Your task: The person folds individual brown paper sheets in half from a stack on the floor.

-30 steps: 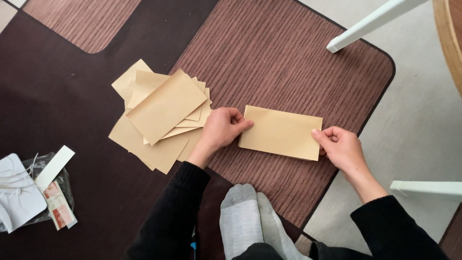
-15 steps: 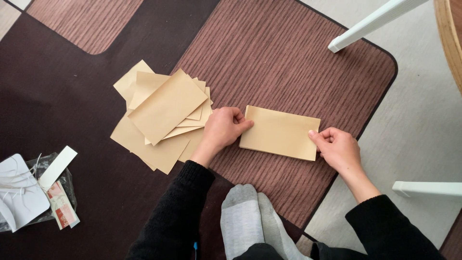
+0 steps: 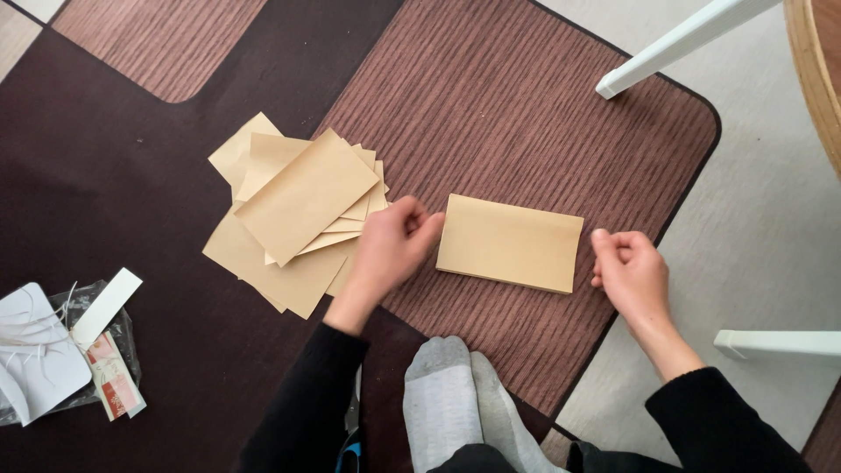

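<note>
Tan folded paper rectangle (image 3: 511, 243) flat on the brown ribbed rug (image 3: 526, 96), between both hands.
Left hand (image 3: 390, 250) just off its left edge, fingers loosely curled, holding nothing; right hand (image 3: 629, 271) just beside the right edge, likewise empty. Messy pile of tan sheets (image 3: 293, 219) further left, grey-socked feet (image 3: 460, 403) below, plastic packaging (image 3: 61, 346) far left.

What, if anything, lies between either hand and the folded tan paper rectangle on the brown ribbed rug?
Nothing visible. The left hand and right hand flank the folded tan paper rectangle, with only bare brown ribbed rug between.
</note>
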